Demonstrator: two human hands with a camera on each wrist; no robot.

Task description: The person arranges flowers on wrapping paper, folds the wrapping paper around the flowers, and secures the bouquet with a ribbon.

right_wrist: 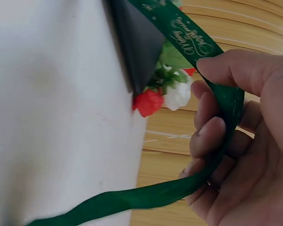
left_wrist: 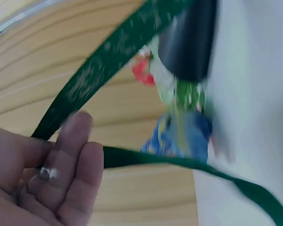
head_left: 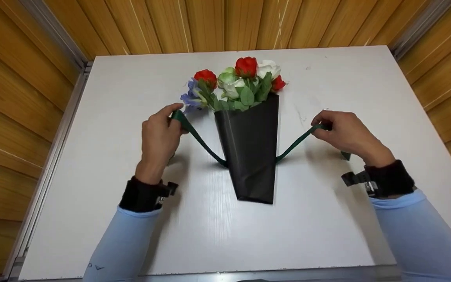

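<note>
A bouquet of red, white, green and blue flowers lies on the table in black wrapping paper. Behind the wrap runs a dark green ribbon, coming out on both sides. My left hand pinches its left length, raised above the table. On the other side, my right hand grips the right length between thumb and fingers. In the right wrist view, gold lettering shows on the ribbon, and its loose end trails down past the palm. The ribbon's stretch behind the wrap is hidden.
The white table extends around the bouquet. Wood-patterned panels stand behind it and at both sides, with metal frame rails at the corners. A black strap with a small camera mount sits on each wrist.
</note>
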